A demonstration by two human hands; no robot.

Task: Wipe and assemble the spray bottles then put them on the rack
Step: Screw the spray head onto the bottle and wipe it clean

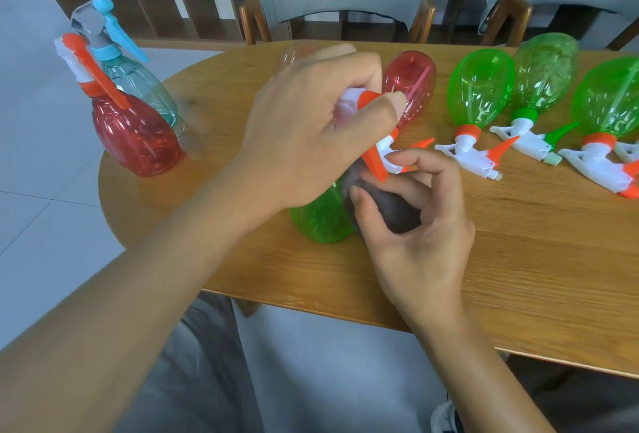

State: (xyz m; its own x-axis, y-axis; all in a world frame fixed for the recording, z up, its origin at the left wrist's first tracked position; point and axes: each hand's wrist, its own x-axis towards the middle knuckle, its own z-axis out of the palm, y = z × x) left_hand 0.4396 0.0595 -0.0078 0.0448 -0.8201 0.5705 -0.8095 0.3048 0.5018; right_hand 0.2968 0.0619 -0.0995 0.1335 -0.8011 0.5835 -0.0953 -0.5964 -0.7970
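Left hand (304, 128) in a closed grip on the spray head (371, 128) atop the upright green bottle (320, 216), which stands on the tabletop (518, 242) near its front edge. Right hand (411, 225) closed on a dark cloth (397, 211) against the bottle. Risk: twisting the head with the base unbraced may tip the bottle or cross-thread the cap; neighbouring lying bottles could be knocked.

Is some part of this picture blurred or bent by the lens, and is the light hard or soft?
Head view: the left hand on the white-and-orange spray head is motion-blurred, as is the grey cloth in the right hand; the upright red plastic spray bottle is sharper. The oval wooden table edge bows from wide-angle distortion. Light is soft, with faint shadows.
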